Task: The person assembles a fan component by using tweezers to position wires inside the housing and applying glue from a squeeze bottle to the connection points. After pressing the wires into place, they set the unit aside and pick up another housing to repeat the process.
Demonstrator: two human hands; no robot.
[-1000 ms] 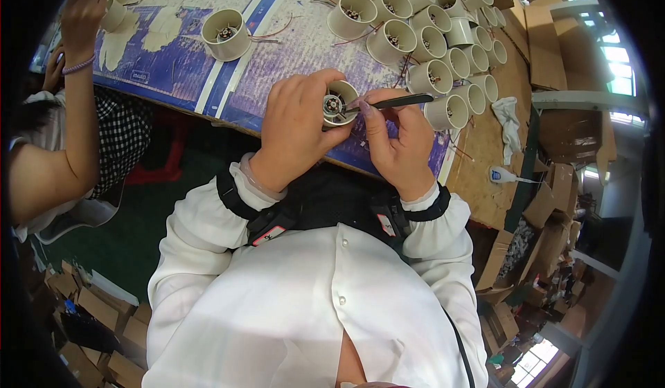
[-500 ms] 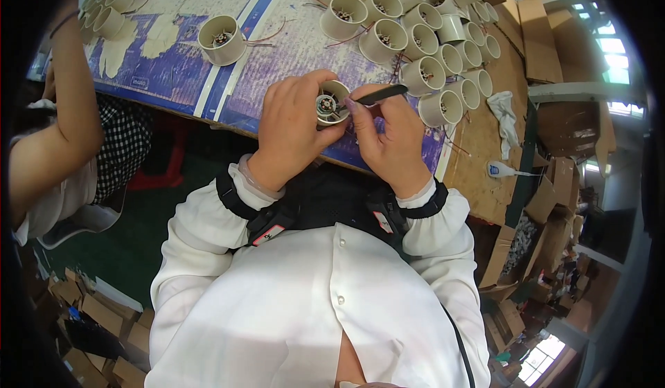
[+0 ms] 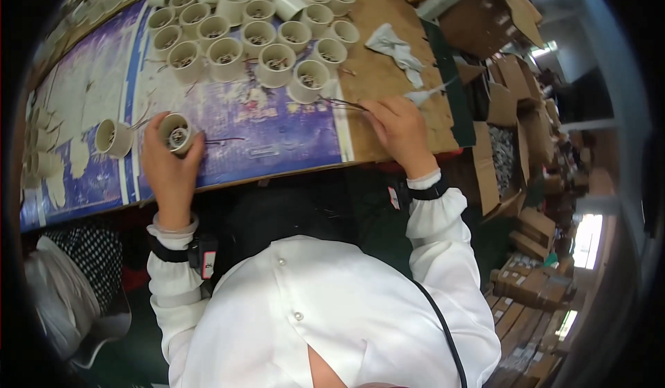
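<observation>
My left hand (image 3: 170, 156) is closed around a cream cylindrical cup (image 3: 174, 126) standing near the table's front edge. Metal parts show inside it, and a thin reddish wire sticks out on its right. Farther right, my right hand (image 3: 398, 128) pinches thin dark wires (image 3: 344, 103) that run to the nearest cup (image 3: 308, 83) of the large group. That cup stands upright with metal parts inside. Another cup (image 3: 114, 139) with trailing wires is just left of my left hand.
Several cream cups (image 3: 225, 59) crowd the back of the table (image 3: 277, 149), a few lying tipped. A white cloth (image 3: 396, 50) and a pale nozzle-like object (image 3: 424, 96) lie at the right. Open cartons (image 3: 495, 166) stand beyond the table. A person's checked clothing (image 3: 90, 256) shows at the left.
My hands have moved apart. The left has carried its cup leftward and set it on the table; the right has reached to wires at the group. The black-handled tool no longer shows. My view has shifted right.
</observation>
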